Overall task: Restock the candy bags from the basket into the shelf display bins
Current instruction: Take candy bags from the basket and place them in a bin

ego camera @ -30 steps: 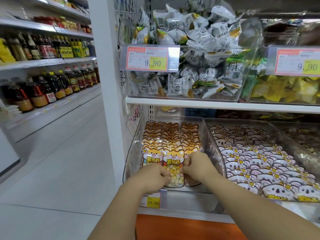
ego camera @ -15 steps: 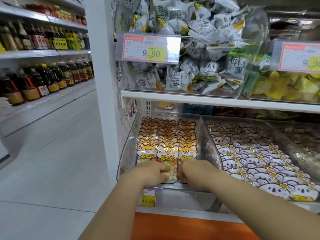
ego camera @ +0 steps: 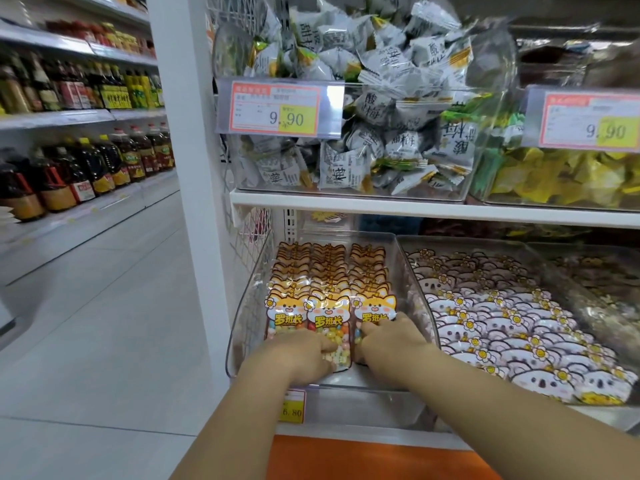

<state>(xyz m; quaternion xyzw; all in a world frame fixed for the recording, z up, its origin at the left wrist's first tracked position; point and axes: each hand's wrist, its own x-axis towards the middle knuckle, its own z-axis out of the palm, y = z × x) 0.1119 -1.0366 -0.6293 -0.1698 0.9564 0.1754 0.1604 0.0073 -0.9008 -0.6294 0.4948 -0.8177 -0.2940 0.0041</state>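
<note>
Orange fox-print candy bags [ego camera: 329, 271] stand in three rows inside a clear display bin [ego camera: 247, 317] on the lower shelf. My left hand [ego camera: 304, 355] lies over the bottoms of the front left and middle candy bags [ego camera: 327, 318], fingers curled onto them. Beside it, my right hand [ego camera: 389, 341] grips the lower part of the front right candy bag [ego camera: 374, 306]. Their lower ends are hidden by my hands. No basket is in view.
A second bin of white koala-print bags [ego camera: 502, 317] sits to the right. Bins of grey sachets [ego camera: 363, 140] and yellow sweets [ego camera: 561, 178] stand on the shelf above [ego camera: 415, 204]. A white post [ego camera: 187, 168] and an open aisle floor [ego camera: 104, 323] lie left. An orange surface [ego camera: 381, 459] lies below.
My hands moved apart from the middle bag: the left slid lower over the left and middle bags, the right shifted onto the right bag, which now shows in the front row.
</note>
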